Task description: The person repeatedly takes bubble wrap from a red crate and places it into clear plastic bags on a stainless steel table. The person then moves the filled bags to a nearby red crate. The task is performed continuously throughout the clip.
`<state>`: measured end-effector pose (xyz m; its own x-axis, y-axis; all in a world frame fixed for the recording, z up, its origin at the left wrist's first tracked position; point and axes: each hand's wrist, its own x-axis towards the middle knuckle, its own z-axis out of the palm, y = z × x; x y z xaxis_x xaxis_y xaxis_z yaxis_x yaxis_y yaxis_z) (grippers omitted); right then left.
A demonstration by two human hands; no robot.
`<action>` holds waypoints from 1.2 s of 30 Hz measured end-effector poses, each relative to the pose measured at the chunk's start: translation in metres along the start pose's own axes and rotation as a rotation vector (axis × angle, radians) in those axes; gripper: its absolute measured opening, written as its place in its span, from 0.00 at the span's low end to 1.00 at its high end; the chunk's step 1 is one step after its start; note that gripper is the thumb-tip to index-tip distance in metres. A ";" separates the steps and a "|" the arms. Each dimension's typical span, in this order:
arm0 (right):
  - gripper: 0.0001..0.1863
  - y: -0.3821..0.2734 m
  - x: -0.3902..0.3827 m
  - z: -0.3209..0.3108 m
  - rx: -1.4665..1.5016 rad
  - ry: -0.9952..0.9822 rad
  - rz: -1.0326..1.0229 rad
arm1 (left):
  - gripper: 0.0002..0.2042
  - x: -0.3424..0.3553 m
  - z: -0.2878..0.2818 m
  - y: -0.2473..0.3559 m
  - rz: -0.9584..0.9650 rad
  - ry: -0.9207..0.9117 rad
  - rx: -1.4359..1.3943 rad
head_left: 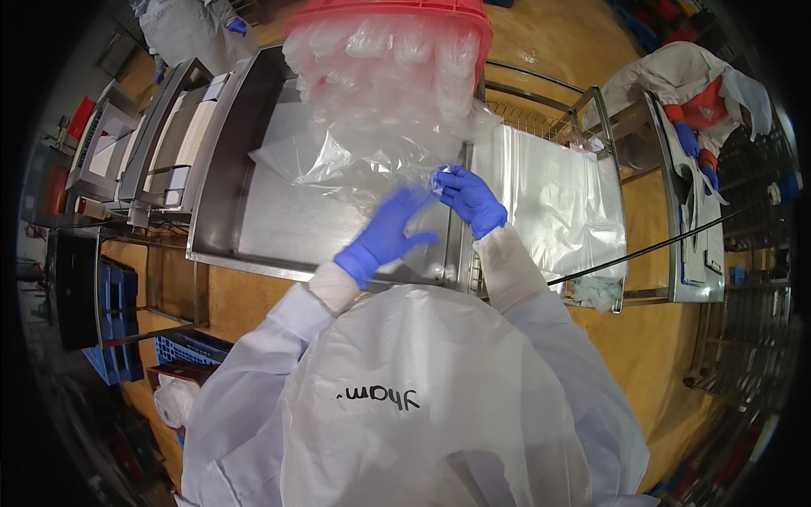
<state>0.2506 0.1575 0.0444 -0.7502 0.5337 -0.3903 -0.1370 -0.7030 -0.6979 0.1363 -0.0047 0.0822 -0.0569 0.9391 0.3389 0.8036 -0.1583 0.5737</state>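
Observation:
My right hand [471, 201], in a blue glove, pinches the edge of a clear plastic bag [338, 156] above the steel work table [287, 232]. The bag spreads out to the left over the table, thin and creased. My left hand [387, 230], gloved in blue too, is close to the pinched edge with its thumb spread apart. Motion smears its fingertips, and I see nothing held in it. Beyond the bag, bunched clear plastic [380, 72] hangs in front of a red crate [397, 8].
Flat clear plastic sheets [553, 198] lie on a wire rack to the right. A dark cable [650, 249] crosses there. Left stand metal-framed machines [177, 148] and blue crates [114, 317]. Two co-workers in white are farther off, one at a right-hand table [714, 283].

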 end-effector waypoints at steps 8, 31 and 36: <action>0.06 0.034 0.024 0.041 0.006 -0.149 0.032 | 0.13 -0.012 -0.020 -0.038 -0.906 0.341 -0.973; 0.25 0.010 -0.027 0.195 -0.777 -0.489 -0.189 | 0.23 -0.042 -0.133 -0.138 -0.466 0.398 0.309; 0.13 0.023 0.024 0.126 -1.721 0.276 -0.610 | 0.20 -0.042 -0.133 -0.123 -0.381 0.137 -0.570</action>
<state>0.1480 0.0947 0.0950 -0.7175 0.6757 0.1690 0.5486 0.6977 -0.4607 -0.0395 -0.0652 0.0965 -0.3775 0.9200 0.1056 0.2788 0.0042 0.9603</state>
